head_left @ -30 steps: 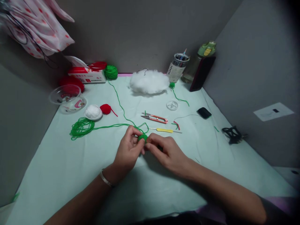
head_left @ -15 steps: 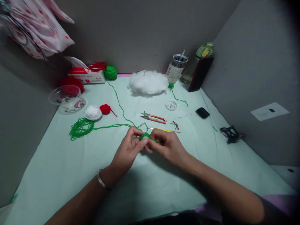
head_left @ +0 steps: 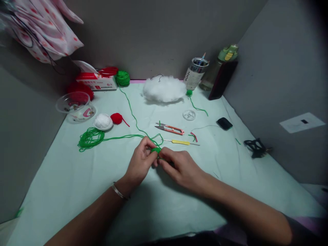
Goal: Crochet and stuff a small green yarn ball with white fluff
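Observation:
A small green crochet piece (head_left: 155, 150) is pinched between the thumb and fingers of my left hand (head_left: 141, 159), which wears a bracelet at the wrist. My right hand (head_left: 181, 166) has its fingertips closed at the right edge of this piece; what lies between them is mostly hidden. Green yarn (head_left: 123, 137) runs from the piece to a loose coil (head_left: 91, 139) on the left. Another strand leads back to a green yarn ball (head_left: 122, 78). Just beyond my hands lie a yellow-handled crochet hook (head_left: 180, 142) and orange thread snips (head_left: 170, 129).
White stuffing (head_left: 164, 89) sits at the back, beside a pencil can (head_left: 196, 73) and a bottle (head_left: 217, 70). Leftward are a white yarn ball (head_left: 103, 122), a red one (head_left: 116, 118) and clear plastic bowls (head_left: 83, 113). A black hair claw (head_left: 255, 147) lies right.
My right fingers have moved in against the green piece, and the strand they held out to the right no longer shows. The white patch on the piece is hidden now. The view has shifted slightly.

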`<state>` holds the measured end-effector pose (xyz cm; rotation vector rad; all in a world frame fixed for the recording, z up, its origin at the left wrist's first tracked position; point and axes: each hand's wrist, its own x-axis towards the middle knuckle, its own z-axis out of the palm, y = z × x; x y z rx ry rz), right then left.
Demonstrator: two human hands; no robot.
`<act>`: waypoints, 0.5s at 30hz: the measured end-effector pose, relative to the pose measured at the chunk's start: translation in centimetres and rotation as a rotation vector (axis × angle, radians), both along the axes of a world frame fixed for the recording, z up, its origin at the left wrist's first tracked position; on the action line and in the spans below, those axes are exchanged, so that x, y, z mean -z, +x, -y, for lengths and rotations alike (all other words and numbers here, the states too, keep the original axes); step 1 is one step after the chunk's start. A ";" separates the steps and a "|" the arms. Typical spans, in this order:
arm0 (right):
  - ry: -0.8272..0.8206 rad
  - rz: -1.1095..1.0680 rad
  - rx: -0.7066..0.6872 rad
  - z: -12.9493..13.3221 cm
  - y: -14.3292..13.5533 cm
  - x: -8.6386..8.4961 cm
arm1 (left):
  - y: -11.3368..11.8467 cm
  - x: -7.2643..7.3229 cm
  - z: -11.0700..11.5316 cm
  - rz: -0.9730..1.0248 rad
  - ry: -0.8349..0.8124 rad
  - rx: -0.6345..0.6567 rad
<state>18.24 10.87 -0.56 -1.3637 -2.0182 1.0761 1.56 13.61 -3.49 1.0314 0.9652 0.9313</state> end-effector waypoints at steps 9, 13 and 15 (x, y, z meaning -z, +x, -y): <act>-0.112 -0.259 0.086 -0.5 0.1 0.1 | 0.0 -0.4 0.5 0.073 0.056 -0.216; -0.110 -0.264 0.029 -0.5 0.2 0.3 | -0.4 -0.5 0.6 0.074 0.056 -0.193; -0.113 -0.254 0.016 -0.5 0.2 0.4 | -0.5 -0.4 0.6 0.078 0.057 -0.174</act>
